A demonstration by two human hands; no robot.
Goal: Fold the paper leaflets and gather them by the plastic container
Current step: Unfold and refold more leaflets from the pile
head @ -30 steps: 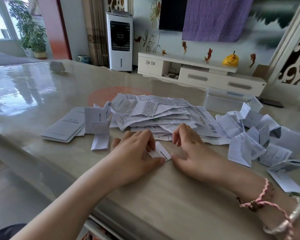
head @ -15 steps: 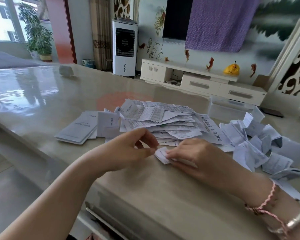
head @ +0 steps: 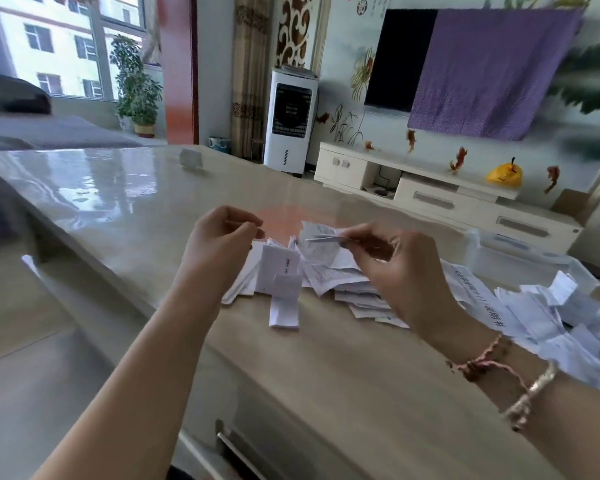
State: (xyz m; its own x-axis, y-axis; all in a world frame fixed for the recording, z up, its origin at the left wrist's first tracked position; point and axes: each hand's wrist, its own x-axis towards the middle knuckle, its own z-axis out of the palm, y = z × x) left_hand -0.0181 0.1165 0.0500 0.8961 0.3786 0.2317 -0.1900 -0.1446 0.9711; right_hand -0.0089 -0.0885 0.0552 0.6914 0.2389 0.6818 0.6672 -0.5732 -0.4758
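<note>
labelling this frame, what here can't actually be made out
- Head view: the print on the thin white folded leaflet pinched by the right hand is edge-on and blurred.
- Whether the curled left hand holds anything: its fingers face away.
- The clear plastic container: contents unreadable through its see-through walls.
- The folded white paper pile is cut by the right edge.

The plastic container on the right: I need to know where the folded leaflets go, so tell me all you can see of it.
The plastic container is a clear, colourless, low rectangular box. It stands upright on the table's far right, beyond the heap of folded leaflets, whose nearest pieces reach its front wall. Neither hand touches it. Its contents cannot be made out.
</note>
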